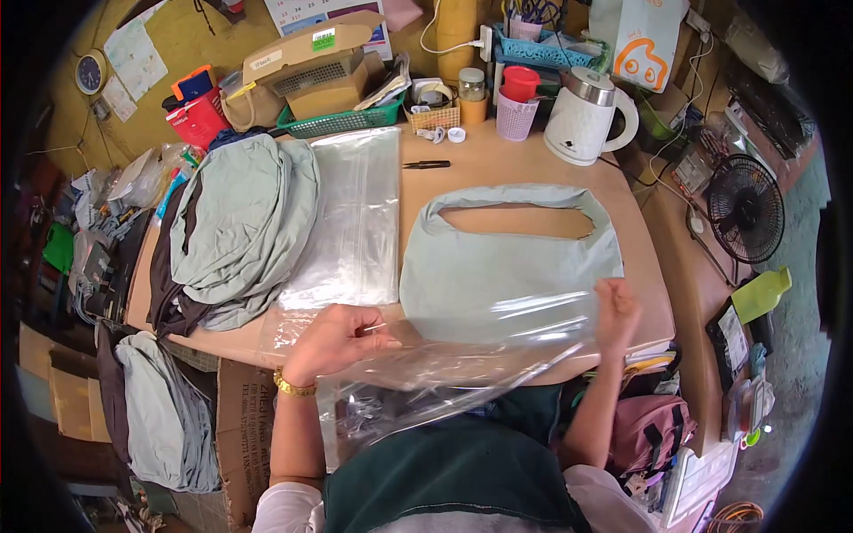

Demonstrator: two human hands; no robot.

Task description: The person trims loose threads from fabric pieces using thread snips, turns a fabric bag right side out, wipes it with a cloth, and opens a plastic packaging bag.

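Note:
A pale grey-green cloth shoulder bag (506, 266) lies flat on the table with its strap loop toward the back. Over its near end and hanging past the table's front edge is a clear plastic bag (426, 377). My left hand (342, 338), with a gold bracelet at the wrist, pinches the plastic's left side. On the right, my right hand (617, 313) is closed around the other side of the plastic, beside the cloth bag's lower right corner. The plastic is spread between both hands.
A stack of clear plastic bags (355, 213) lies left of the cloth bag, beside a heap of folded cloth bags (244, 222). Black tweezers (426, 164) lie behind. A white kettle (579, 120), pink cup (515, 115) and green basket (342, 122) stand at the back.

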